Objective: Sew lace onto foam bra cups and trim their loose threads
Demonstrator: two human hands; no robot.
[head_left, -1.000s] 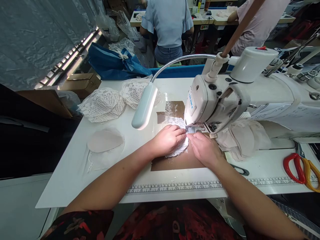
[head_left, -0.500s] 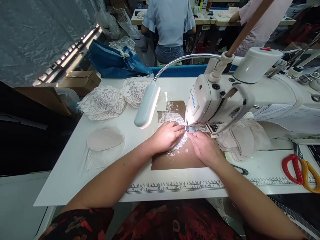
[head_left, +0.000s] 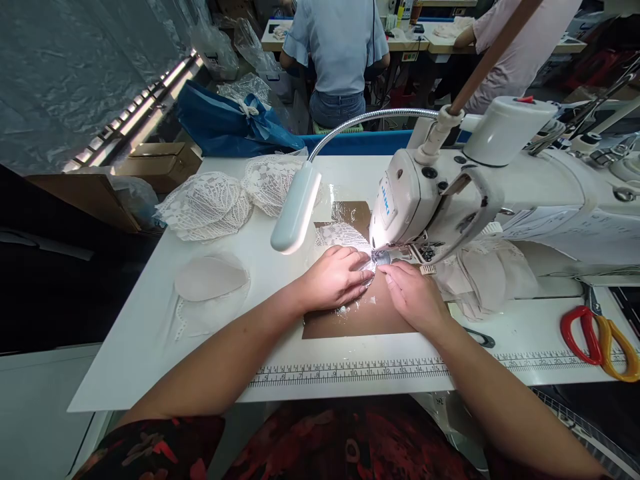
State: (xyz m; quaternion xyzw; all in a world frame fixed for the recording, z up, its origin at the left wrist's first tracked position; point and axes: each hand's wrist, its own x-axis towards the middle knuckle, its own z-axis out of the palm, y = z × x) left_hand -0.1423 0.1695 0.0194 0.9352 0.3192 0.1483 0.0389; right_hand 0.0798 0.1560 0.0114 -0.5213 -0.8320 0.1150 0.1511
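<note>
A white lace piece (head_left: 340, 237) lies under the needle of the white sewing machine (head_left: 450, 193), lit by the gooseneck lamp (head_left: 295, 210). My left hand (head_left: 337, 277) lies flat on the lace, fingers stretched toward the presser foot (head_left: 383, 259). My right hand (head_left: 413, 297) rests on the brown plate area just right of the foot, its fingertips pressing the fabric edge. Most of the lace now shows beyond my left hand.
Lace cup pieces (head_left: 207, 203) are heaped at the back left, and a beige pad (head_left: 210, 279) lies on the table's left. A stack of beige cups (head_left: 487, 273) sits under the machine arm. Red and yellow scissors (head_left: 597, 333) lie at right. Other people sit behind.
The lace piece has fed away from me under the needle; less of it shows near my wrists. Both hands moved slightly forward with it.
</note>
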